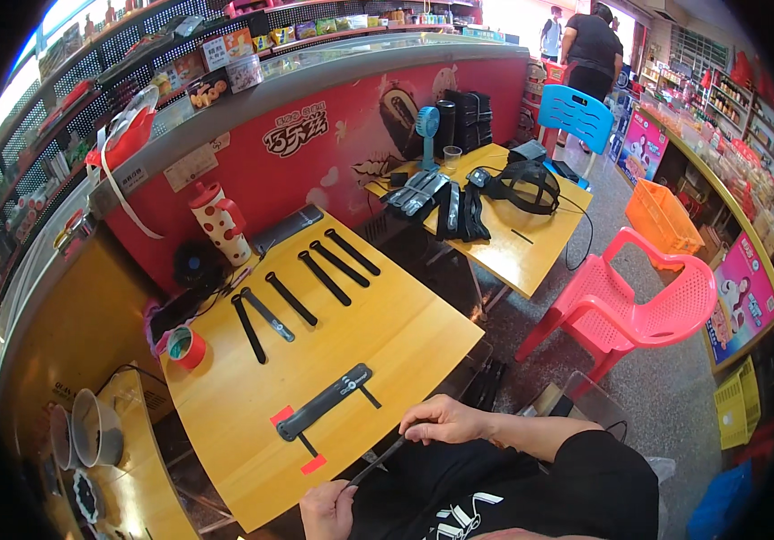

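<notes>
A narrow dark strap (375, 463) is stretched between my two hands in front of the table's near edge. My left hand (326, 510) is closed on its lower end, with thumb on top. My right hand (441, 419) has its fingers curled round the other end. Beyond them on the yellow table (405, 337) lies a black padded band (326, 401), with short thin straps sticking out from under it. Red tape pieces (313, 464) mark the table beside it. Farther back, several black straps (291, 299) lie in a slanted row, with one greyish strap (268, 315) among them.
A tape roll (186, 347) sits at the table's left edge, and a spotted tumbler (219, 223) stands behind. A second table (531, 261) holds a blue fan (427, 135) and head-strap gear (526, 187). Right of me stands a pink chair (621, 301). Someone in black (592, 54) stands far back.
</notes>
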`<state>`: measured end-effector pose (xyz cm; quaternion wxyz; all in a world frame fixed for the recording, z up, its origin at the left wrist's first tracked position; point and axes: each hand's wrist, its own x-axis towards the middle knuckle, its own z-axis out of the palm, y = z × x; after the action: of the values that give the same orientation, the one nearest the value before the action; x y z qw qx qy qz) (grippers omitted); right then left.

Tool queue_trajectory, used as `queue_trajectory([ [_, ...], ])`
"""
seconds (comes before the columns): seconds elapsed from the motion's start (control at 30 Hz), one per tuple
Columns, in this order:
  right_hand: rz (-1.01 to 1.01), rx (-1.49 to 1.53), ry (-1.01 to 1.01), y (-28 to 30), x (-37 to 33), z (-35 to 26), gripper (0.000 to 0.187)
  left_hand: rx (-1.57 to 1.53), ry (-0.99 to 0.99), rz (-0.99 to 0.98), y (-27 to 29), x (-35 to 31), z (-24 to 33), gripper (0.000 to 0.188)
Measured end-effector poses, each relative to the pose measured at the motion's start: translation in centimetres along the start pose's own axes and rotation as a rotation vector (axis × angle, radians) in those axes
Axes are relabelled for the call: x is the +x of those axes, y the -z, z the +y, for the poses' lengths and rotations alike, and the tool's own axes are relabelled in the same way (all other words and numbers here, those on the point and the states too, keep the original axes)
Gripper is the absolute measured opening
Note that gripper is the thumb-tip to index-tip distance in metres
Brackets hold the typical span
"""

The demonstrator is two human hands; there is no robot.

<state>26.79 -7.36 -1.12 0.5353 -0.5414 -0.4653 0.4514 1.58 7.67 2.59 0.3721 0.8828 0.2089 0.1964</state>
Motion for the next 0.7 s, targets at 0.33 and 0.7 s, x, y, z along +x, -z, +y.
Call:
queue_trajectory([
  [0.33, 0.237, -0.033, 0.322, 0.4, 0.9, 0.8, 0.006, -0.313, 0.151, 0.059, 1.0, -0.5, -1.1, 0.007],
  [0.7, 0.424, 0.166, -0.041, 0.5, 0.7, 0.6, 0.01, -0.638, 0.294, 0.157, -0.3, -0.8, -4.0, 0.011],
])
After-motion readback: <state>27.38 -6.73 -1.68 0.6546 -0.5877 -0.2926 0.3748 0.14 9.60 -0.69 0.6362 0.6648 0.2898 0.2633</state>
